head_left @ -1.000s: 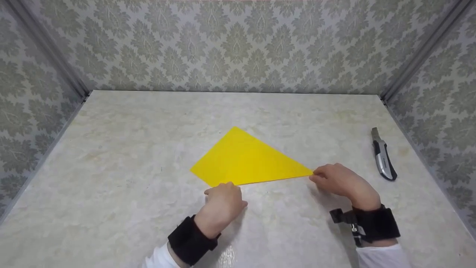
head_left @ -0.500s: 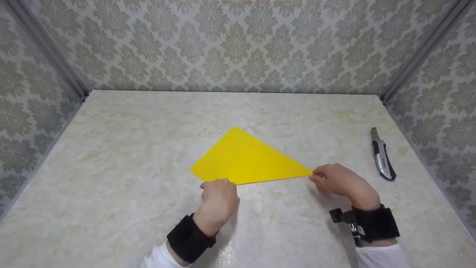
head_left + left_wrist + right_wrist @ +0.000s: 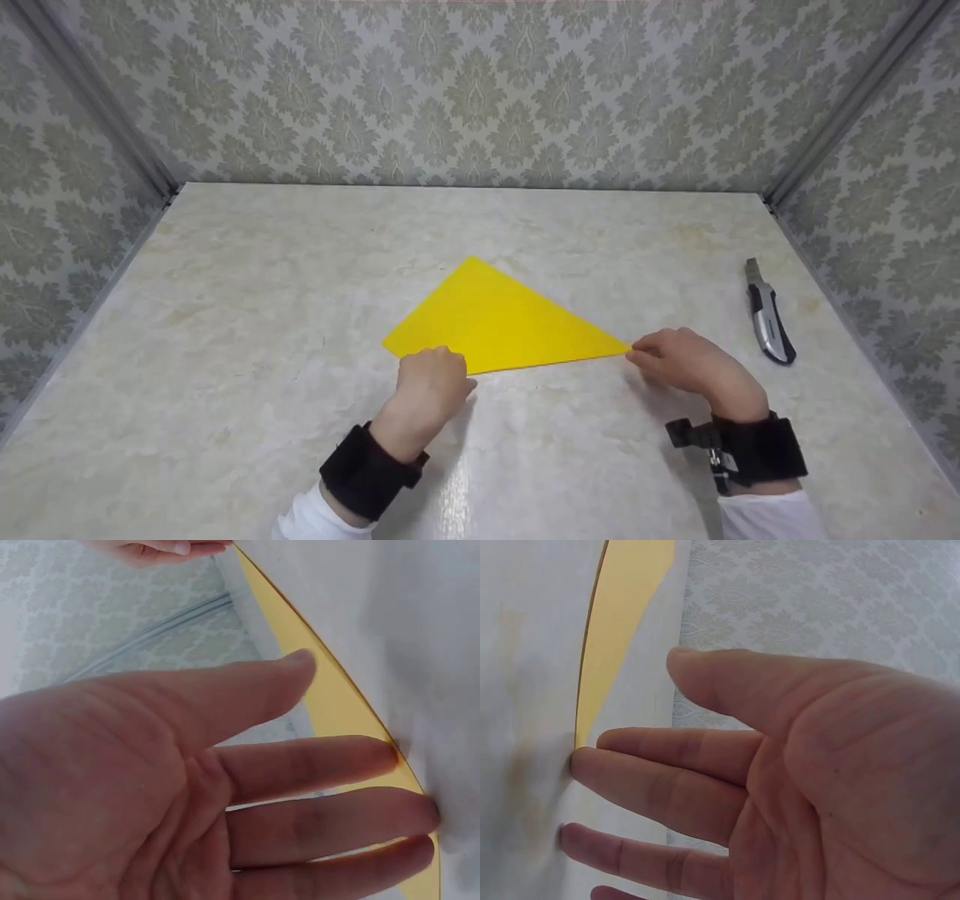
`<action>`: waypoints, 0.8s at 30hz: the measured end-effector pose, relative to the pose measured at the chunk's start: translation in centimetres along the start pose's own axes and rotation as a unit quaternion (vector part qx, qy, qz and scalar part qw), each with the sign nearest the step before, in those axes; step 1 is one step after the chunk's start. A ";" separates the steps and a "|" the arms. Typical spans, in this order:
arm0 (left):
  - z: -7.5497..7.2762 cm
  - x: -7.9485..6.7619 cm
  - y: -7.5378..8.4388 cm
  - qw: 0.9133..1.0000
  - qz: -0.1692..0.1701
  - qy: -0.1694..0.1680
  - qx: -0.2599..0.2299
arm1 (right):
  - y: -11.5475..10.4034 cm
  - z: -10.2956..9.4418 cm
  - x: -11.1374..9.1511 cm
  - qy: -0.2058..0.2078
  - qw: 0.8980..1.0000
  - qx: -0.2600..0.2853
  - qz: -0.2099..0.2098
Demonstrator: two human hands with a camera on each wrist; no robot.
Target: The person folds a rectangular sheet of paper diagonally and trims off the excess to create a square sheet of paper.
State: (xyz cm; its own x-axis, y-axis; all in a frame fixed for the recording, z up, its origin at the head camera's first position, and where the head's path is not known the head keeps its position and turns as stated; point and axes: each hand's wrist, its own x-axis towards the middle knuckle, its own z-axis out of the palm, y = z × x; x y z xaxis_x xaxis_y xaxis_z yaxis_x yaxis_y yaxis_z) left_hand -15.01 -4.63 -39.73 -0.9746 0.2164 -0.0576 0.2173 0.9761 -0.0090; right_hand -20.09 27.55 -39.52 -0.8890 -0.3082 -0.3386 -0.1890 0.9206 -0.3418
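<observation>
Head view: working from the left, a black wristband circles your wrist, and beyond it your left hand lies over the near-left part of the yellow sheet. That grip is spread, thumb apart and fingers straight, their tips along the sheet's near edge, with nothing pinched, as your left wrist view shows. The sheet lies in the middle of the tabletop, its longest point reaching right. There your right hand touches the tip with its fingertips; in the right wrist view that grip is open too, thumb standing clear, nothing clasped. Farthest right, a silver-and-black utility knife lies well apart from the sheet, blade end away from you.
</observation>
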 end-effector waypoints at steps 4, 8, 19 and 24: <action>0.3 1.4 -1.6 0.999 -0.009 -0.006 -0.042 | 0.0 -0.1 -0.2 0.002 1.000 -0.008 0.020; 0.5 2.5 -3.4 0.994 -0.040 -0.051 -0.089 | -0.1 -0.4 -0.7 0.001 0.998 -0.028 0.052; 1.7 2.9 -5.4 0.988 -0.092 -0.034 -0.121 | -1.0 -0.6 -1.2 0.001 0.999 -0.024 0.040; 1.6 3.2 -6.1 0.984 -0.099 -0.044 -0.143 | -1.4 -0.5 -1.1 -0.001 1.000 -0.013 0.017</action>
State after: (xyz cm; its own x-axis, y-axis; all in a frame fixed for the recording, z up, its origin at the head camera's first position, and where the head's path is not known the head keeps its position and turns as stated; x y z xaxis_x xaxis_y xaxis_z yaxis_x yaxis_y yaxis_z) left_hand -19.34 -9.92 -41.48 -0.9850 0.0317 -0.1694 -0.0123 0.9675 0.2524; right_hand -19.03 26.73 -38.20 -0.8940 -0.2779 -0.3514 -0.1697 0.9360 -0.3083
